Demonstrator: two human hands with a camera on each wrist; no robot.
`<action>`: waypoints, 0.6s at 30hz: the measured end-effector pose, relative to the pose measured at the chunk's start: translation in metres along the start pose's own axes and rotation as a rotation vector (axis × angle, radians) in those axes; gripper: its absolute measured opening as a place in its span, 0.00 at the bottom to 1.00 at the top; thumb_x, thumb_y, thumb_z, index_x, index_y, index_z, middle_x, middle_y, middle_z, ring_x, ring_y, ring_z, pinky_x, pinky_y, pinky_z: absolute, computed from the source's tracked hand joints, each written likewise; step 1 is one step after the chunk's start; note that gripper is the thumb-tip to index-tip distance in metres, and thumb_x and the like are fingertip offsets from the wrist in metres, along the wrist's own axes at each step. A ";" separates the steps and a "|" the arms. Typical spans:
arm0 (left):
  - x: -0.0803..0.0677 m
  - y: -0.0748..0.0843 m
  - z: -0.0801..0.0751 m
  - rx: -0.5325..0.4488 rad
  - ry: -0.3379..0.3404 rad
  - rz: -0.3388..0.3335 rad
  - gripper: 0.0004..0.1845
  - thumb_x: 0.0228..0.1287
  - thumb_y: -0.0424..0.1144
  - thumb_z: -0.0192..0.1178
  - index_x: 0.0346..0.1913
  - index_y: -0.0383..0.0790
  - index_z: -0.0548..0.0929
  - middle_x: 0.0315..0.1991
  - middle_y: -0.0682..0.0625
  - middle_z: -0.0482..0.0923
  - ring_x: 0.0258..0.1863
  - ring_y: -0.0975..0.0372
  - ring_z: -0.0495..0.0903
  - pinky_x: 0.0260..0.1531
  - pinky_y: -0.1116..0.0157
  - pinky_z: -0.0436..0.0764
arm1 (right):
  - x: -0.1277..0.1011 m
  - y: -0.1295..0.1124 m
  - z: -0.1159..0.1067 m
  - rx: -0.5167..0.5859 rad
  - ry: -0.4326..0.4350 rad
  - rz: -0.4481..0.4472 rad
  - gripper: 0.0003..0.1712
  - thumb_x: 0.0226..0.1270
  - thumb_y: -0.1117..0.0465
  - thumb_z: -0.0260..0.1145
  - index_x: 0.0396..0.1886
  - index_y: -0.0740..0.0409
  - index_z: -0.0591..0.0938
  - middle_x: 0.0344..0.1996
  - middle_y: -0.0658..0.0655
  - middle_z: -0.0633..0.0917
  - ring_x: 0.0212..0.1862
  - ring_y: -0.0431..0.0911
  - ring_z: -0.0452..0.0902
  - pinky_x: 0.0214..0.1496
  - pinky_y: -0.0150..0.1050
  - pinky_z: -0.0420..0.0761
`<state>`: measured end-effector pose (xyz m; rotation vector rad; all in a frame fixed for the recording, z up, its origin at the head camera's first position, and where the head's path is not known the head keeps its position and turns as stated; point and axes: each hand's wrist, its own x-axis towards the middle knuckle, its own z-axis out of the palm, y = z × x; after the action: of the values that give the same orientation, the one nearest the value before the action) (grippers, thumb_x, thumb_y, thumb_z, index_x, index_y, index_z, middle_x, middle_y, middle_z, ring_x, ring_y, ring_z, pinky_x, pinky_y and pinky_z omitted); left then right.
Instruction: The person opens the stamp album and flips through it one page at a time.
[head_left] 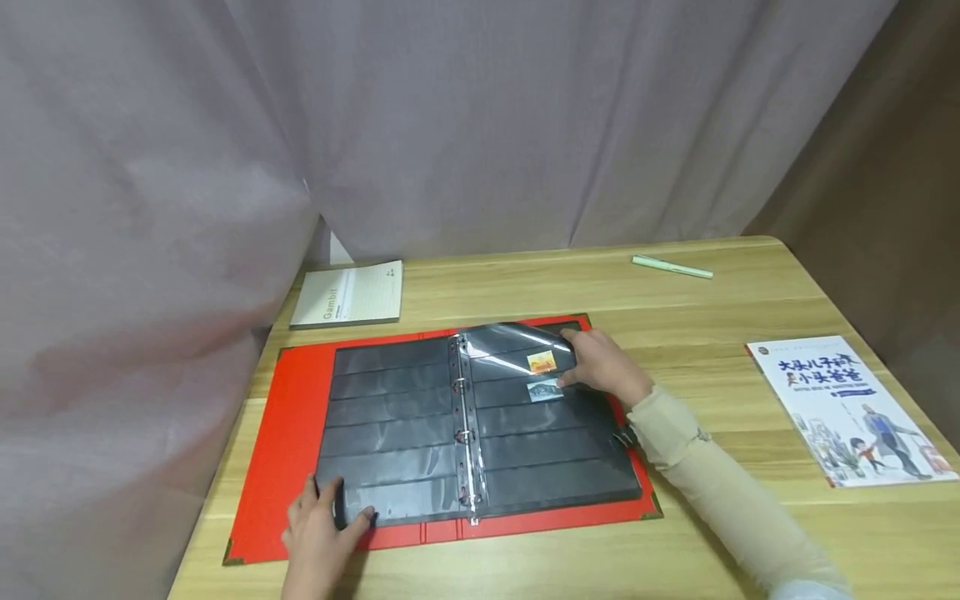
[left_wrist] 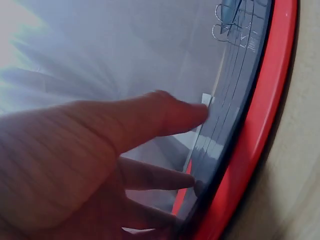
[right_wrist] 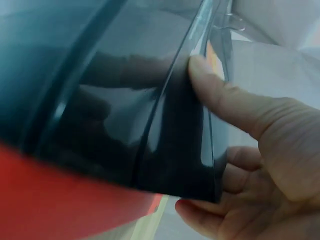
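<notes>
— Grey curtain (head_left: 480, 125) behind, wooden table (head_left: 712, 308) in front. Anything big on it?

— Red binder (head_left: 288, 442) lying open near the left edge, ring spine (head_left: 463, 425) down the middle, dark pocket pages on both sides. Notebook (head_left: 348, 293) just beyond its far left corner; picture book (head_left: 847, 408) well apart to the right; green pen (head_left: 671, 267) near the far edge.

— And the hands?

— Left hand (head_left: 318, 533) pressing on the near left corner of the left-hand page (head_left: 390, 417), fingers fairly straight, thumb over the page edge in the left wrist view. Right hand (head_left: 603, 367) pinching the far right corner of a glossy page (head_left: 517, 342), thumb on top, fingers curled underneath, corner lifted and bowed upward.

— Handling?

— Probably thin, light and floppy plastic; slick too, judging by the glare. Likely to sag and to tear at the punched holes if tugged away from the rings. Best taken at the outer edge or corner, well clear of the spine.

— Anything smaller?

— Two stamps (head_left: 542, 362) in the pockets just beside the right fingers. Loose perhaps, so worth keeping the sheet from flexing hard. Cannot tell whether sealed in.
</notes>
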<state>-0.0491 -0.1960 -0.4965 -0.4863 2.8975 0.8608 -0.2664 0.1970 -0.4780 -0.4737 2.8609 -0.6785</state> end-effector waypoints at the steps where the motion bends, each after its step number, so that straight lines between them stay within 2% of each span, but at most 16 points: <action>1: 0.001 0.001 0.000 0.013 -0.014 -0.013 0.39 0.56 0.43 0.73 0.65 0.23 0.72 0.71 0.19 0.51 0.65 0.28 0.56 0.54 0.30 0.61 | 0.000 -0.002 -0.001 0.002 0.009 0.005 0.54 0.43 0.60 0.87 0.67 0.78 0.69 0.50 0.71 0.83 0.49 0.58 0.79 0.57 0.55 0.78; 5: 0.002 0.005 0.003 0.036 -0.033 -0.034 0.43 0.53 0.42 0.75 0.68 0.25 0.70 0.73 0.20 0.48 0.66 0.28 0.53 0.55 0.29 0.60 | -0.004 -0.006 -0.002 0.016 0.043 0.037 0.51 0.44 0.62 0.86 0.67 0.76 0.71 0.50 0.71 0.83 0.49 0.59 0.79 0.56 0.55 0.78; 10: 0.002 0.007 0.008 0.048 -0.039 -0.008 0.46 0.51 0.44 0.77 0.71 0.31 0.69 0.74 0.23 0.47 0.69 0.27 0.50 0.55 0.25 0.57 | -0.007 -0.011 -0.003 0.034 0.073 0.105 0.51 0.43 0.64 0.86 0.67 0.72 0.72 0.50 0.70 0.83 0.46 0.57 0.78 0.52 0.54 0.79; 16: 0.005 0.010 0.011 0.045 -0.091 -0.034 0.46 0.49 0.45 0.78 0.71 0.33 0.70 0.76 0.24 0.44 0.71 0.28 0.42 0.56 0.21 0.45 | -0.007 -0.012 -0.003 0.052 0.084 0.131 0.52 0.42 0.66 0.86 0.69 0.69 0.71 0.31 0.63 0.82 0.32 0.52 0.71 0.43 0.50 0.77; 18: 0.005 0.011 0.011 0.048 -0.102 -0.040 0.46 0.49 0.45 0.78 0.71 0.34 0.70 0.76 0.24 0.44 0.72 0.27 0.42 0.55 0.20 0.45 | -0.007 -0.012 -0.003 0.077 0.089 0.132 0.54 0.42 0.67 0.85 0.71 0.69 0.70 0.35 0.66 0.83 0.32 0.52 0.70 0.45 0.51 0.78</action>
<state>-0.0579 -0.1829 -0.5008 -0.4795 2.7987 0.7846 -0.2578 0.1908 -0.4693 -0.2474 2.9027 -0.8015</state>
